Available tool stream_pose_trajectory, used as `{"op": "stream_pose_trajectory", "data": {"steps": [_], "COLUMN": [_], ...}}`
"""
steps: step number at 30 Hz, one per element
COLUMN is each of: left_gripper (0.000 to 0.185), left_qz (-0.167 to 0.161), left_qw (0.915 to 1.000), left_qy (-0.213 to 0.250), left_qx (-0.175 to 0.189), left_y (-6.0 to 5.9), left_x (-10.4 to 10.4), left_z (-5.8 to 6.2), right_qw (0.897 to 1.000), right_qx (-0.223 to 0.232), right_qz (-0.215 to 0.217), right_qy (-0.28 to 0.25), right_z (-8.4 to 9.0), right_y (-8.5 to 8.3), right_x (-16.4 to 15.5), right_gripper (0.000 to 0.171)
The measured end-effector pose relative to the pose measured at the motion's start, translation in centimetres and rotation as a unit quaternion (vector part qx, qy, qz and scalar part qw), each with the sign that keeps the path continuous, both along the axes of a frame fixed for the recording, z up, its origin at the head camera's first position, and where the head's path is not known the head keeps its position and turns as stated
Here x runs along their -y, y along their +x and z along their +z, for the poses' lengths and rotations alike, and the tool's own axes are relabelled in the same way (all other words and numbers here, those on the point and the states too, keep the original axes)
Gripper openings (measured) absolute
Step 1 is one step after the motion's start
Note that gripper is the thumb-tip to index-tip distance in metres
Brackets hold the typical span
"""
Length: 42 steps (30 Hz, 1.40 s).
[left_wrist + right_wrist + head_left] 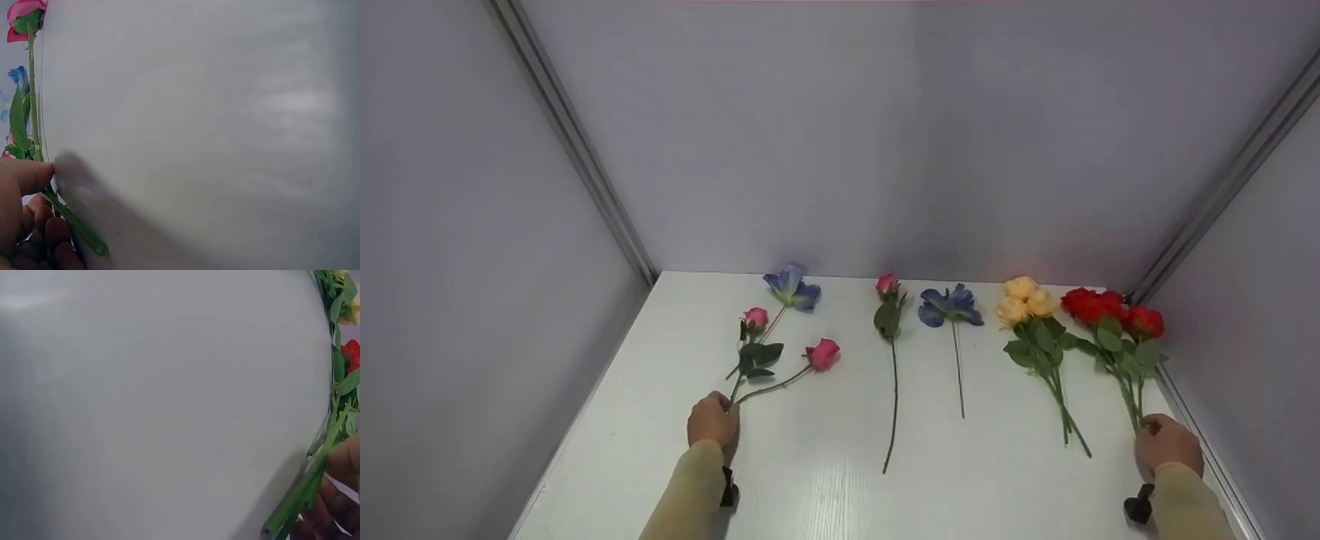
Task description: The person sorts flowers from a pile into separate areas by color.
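At the table's left, my left hand [712,420] pinches a green stem between thumb and fingers. Two pink roses [823,355] branch out from there, with dark green leaves between them. The left wrist view shows the stem's cut end [100,247] poking out below the fingers. A blue flower [789,288] lies just behind these roses. Over at the right edge, my right hand [1170,446] holds the lower stems of a red flower bunch [1099,306]. In the right wrist view its green stems [292,500] pass between thumb and curled fingers.
Between the hands lie a single pink rose [888,285], another blue flower [952,305] and a yellow flower bunch [1024,300], heads toward the back wall [840,150]. Grey walls enclose the white table [810,450] at the left, back and right.
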<state>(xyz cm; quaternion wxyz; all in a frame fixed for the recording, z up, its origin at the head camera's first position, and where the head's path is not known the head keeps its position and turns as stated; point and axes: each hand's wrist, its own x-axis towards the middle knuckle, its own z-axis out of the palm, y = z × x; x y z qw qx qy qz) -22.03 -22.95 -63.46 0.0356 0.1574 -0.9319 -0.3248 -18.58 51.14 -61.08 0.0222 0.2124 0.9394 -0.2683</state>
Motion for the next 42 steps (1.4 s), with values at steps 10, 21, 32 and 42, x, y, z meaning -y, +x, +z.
{"op": "stream_pose_trajectory", "data": {"steps": [10,21,32,42], "left_gripper": [0.018,0.018,0.018,0.015], "left_qz": [0.002,0.004,0.005,-0.003], "left_qw": [0.9999,0.9998,0.9998,1.0000], "left_qy": [0.004,0.007,0.008,0.001], "left_qx": [0.011,0.017,0.019,-0.002], "left_y": [-0.1,-0.1,-0.3,-0.2], "left_x": [0.1,0.0,0.1,0.5], "left_z": [-0.1,0.1,-0.1,-0.3], "right_qw": [1.000,0.999,0.995,0.972], "right_qx": [-0.011,-0.003,-0.076,-0.219], "right_qz": [0.007,-0.011,-0.059,-0.081], "right_qy": [-0.026,-0.053,-0.036,-0.013], "right_z": [-0.3,0.3,1.0,2.3], "right_y": [0.0,-0.1,-0.4,-1.4], "right_x": [0.0,0.2,0.7,3.2], "right_gripper": [0.042,0.062,0.051,0.037]}}
